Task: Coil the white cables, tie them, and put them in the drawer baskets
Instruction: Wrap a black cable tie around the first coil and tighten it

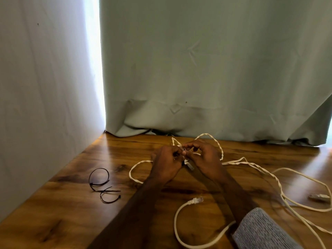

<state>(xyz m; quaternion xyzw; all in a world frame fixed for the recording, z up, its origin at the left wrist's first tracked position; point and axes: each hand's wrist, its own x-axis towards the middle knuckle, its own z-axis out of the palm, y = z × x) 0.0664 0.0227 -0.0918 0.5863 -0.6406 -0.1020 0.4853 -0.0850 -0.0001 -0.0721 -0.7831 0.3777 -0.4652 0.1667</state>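
Observation:
My left hand (166,164) and my right hand (204,157) meet over the wooden table (71,203), fingers curled and pinching a twisted white cable (218,146) where its loops bunch together. A small dark piece shows between my fingers; I cannot tell what it is. One loop of that cable arcs behind my hands, another lies to the left. A flat white cable (177,223) with a clear plug (196,200) curves across the near table. A second plug (317,196) lies at the far right. No drawer or basket is in view.
Two looped black cable ties (100,184) lie on the table left of my hands. A grey-green curtain (215,69) hangs behind the table and a white wall (36,87) closes the left side. My grey sleeve (260,230) covers the lower right.

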